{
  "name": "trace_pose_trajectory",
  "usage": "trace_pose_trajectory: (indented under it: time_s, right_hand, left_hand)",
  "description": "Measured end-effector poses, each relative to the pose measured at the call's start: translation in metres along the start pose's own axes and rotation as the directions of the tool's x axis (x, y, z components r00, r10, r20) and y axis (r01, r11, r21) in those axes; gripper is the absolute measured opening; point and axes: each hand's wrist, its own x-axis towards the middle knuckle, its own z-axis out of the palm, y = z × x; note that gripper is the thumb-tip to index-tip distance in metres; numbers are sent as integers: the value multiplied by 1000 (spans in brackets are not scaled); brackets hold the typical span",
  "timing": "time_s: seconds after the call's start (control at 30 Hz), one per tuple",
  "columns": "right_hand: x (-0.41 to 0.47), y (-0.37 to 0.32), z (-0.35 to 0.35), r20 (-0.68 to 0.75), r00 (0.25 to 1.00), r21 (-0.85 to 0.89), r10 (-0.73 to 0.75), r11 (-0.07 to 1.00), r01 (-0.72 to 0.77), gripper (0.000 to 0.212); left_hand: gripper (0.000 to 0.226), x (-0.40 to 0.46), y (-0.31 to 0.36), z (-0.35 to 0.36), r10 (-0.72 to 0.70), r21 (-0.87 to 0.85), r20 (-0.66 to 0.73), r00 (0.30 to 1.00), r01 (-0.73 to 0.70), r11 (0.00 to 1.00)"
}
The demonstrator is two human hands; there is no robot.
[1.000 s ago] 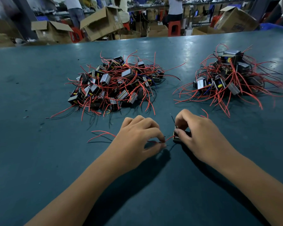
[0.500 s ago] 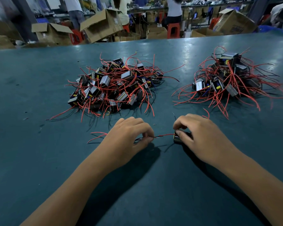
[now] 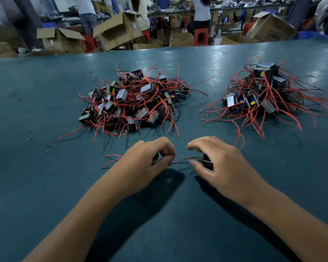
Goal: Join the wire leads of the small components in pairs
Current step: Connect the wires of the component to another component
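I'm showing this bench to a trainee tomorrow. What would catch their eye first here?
Two tangled heaps of small components with red leads stand out on the teal table: the larger pile at centre, the smaller pile far right. In front of them, the left hand pinches thin wire leads while the right hand holds one small component.

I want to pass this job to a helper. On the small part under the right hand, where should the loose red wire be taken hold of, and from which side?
Probably near its bare free tip. The red wire runs from the small part under the right hand toward the left hand, ending in the gap between them. Come from the left, pinching from above; the table blocks a grip from below.
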Motion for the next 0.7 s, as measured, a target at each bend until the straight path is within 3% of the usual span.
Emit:
trace_pose_trajectory:
  time_s: [0.37,0.57,0.7]
  right_hand:
    - [5,7,3,17,1000,-67,-11,998,12,4]
    - [3,2,6,-112,990,110,89,991,-77,4]
    - [4,0,8,-121,982,195,146,973,-120,4]
  left_hand:
    - [10,0,7,6,-27,4,-60,998,27,1000]
    - [9,1,15,14,-63,-16,-114,991,62,998]
    - [9,1,20,18,-71,-19,-157,985,69,997]
